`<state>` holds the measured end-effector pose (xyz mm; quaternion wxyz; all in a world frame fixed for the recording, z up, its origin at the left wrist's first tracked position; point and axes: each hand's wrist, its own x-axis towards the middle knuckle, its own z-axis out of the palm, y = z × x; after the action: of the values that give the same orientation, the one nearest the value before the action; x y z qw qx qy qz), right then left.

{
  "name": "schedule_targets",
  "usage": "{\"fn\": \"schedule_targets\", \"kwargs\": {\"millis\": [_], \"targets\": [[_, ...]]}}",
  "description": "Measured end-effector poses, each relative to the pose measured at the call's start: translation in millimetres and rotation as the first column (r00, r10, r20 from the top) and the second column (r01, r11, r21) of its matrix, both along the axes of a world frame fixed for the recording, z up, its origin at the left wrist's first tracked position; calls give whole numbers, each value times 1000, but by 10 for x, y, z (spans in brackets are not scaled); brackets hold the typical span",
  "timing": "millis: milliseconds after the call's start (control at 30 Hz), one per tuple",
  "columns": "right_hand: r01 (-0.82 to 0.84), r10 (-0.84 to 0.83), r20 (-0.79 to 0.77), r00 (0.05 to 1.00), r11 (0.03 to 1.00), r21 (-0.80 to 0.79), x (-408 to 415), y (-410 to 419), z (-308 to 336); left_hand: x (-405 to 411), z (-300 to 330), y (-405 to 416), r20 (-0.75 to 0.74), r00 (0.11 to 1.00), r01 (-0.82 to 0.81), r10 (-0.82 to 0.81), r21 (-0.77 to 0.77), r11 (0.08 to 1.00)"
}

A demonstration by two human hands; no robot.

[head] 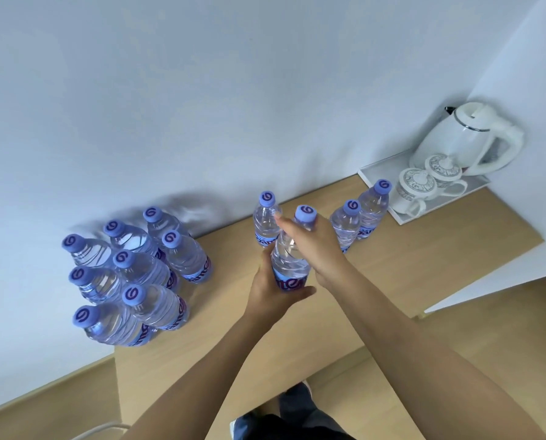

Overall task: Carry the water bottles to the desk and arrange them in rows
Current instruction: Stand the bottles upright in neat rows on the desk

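Observation:
Clear water bottles with purple caps stand on the light wooden desk (417, 255). Several are clustered at the left (144, 274). Along the back wall stand one bottle (265, 222) and a pair (359, 219) to its right. Between them I hold another bottle (292, 249) upright over the desk. My left hand (274, 289) grips its lower labelled part. My right hand (313, 242) wraps its upper body just under the cap.
A white tray (374, 171) in the back right corner carries a white kettle (465, 138) and two patterned cups (424, 185). White walls close the desk behind and on the right. The desk's front edge and wooden floor lie below my arms.

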<state>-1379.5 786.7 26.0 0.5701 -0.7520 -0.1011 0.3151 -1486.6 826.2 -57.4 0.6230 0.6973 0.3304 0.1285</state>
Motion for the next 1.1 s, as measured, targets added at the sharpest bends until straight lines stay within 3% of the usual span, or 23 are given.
{"fn": "schedule_targets", "kwargs": {"millis": [100,233,433,667,833,1100], "targets": [[-9,9,-4,1000,1000,26,-43,108,348,-14,188,22,78,992,-112,104,104,988],[-137,134,60,989,990,46,-22,187,675,-41,530,129,106,986,-138,131,66,988],[-378,367,94,925,910,172,61,201,942,-219,1054,301,174,984,35,-28,-38,999],[-464,506,22,862,773,432,70,305,1104,-398,1390,384,177,972,176,-157,-97,980],[-384,486,-66,871,759,526,-40,377,1119,-464,1459,408,194,967,193,-166,-125,973],[-287,330,-11,944,837,466,-152,447,1176,-497,1436,370,239,968,117,-82,-138,983]]}}
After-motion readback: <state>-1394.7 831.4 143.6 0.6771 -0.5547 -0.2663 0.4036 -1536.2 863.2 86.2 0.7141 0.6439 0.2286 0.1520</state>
